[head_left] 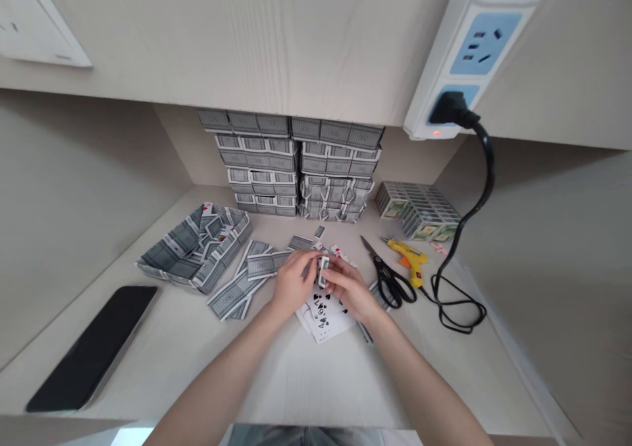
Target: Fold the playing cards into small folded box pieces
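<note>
Both hands meet over the middle of the pale desk (296, 380). The left hand (291, 282) and the right hand (351, 289) each pinch a small folded playing card (323, 270) between thumb and fingertips, so both are closed on it. The card stands roughly upright between them, just above the desk, with its grey patterned back and a white edge showing.

Directly under the hands lies a loose fan of face-up cards (323, 315), showing black spade pips. To the left of the hands, flat folded card strips (237, 288) lie on the desk, grey backs up. Further left sits a shallow tray built from cards (197, 248), holding more folded pieces. A black phone (93, 347) lies screen up near the left front edge, well apart from the hands.

To the right of the right hand, black-handled scissors (390, 278) lie closed, and just beside them lies a yellow glue gun (409, 258). Its black cord (457, 304) coils on the desk and rises to a plug in the white power strip (469, 51) mounted above.

Against the back wall stand two tall stacks of card-built trays (291, 166), touching side by side. To their right, rows of boxed card decks (419, 212) lie in the corner.
</note>
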`<action>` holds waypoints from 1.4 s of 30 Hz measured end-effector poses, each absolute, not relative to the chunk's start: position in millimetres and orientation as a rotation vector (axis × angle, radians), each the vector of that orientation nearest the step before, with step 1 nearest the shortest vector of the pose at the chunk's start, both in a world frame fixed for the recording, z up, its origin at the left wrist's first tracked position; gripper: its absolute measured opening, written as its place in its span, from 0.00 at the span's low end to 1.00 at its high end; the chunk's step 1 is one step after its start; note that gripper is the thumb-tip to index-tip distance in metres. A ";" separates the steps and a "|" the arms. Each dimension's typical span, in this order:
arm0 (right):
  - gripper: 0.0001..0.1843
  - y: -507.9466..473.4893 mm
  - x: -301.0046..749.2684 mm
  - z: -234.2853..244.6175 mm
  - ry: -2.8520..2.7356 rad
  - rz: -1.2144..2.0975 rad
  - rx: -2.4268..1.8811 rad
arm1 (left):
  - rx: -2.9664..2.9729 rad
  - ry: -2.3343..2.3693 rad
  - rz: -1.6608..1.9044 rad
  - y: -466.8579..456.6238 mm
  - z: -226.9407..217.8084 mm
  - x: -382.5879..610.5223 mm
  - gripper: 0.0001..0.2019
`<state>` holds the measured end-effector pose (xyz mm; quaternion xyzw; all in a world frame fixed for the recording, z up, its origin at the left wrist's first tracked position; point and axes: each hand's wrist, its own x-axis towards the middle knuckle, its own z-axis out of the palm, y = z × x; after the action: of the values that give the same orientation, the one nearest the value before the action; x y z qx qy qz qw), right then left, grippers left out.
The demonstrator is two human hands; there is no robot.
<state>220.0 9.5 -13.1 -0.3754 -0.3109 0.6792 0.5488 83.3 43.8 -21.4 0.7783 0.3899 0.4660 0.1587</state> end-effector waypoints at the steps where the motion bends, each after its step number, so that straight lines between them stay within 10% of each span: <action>1: 0.20 10.0 220.6 -12.6 -0.727 1.581 -0.900 | 2.227 1.141 1.344 44.6 -21.8 82.9 0.09; 42: 0.23 13.4 237.9 -8.4 -0.998 1.164 -1.089 | 2.394 0.939 1.099 40.0 -15.5 78.7 0.04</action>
<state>237.9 13.4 -8.4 -0.4677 -0.4287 0.5001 0.5893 78.7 40.0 -15.5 0.8434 0.3309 0.3870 0.1715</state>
